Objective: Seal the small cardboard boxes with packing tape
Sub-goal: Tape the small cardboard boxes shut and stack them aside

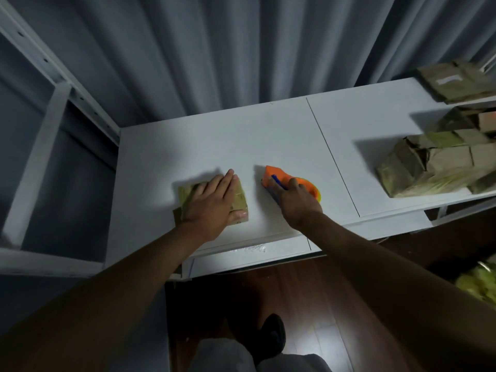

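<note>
Brown cardboard makes the small box (pixel 214 201) that lies flat on the white table (pixel 268 135), close to the table's front edge. The left hand (pixel 214 204) lies flat on top of the box with its fingers straight, pressing down, and the thumb rests on the box's near corner. Shiny tape shows on the box's top.

Just to the right of the box, not touching it, sits an orange tape dispenser (pixel 291 183) with a blue part on it. The right hand (pixel 296 204) grips the dispenser, with the fingers curled around it. The dispenser rests on the table.

Far to the right of the box, at the table's right end, is a pile of cardboard boxes (pixel 434 165). They look blurry. More boxes (pixel 456 80) sit on a shelf above that pile.

Behind the table hangs a grey curtain (pixel 241 49). To the left of the box stands a white metal rack (pixel 53 103). Below the table's front edge is a dark wood floor (pixel 308 304), with a black shoe (pixel 271 336) on it.
</note>
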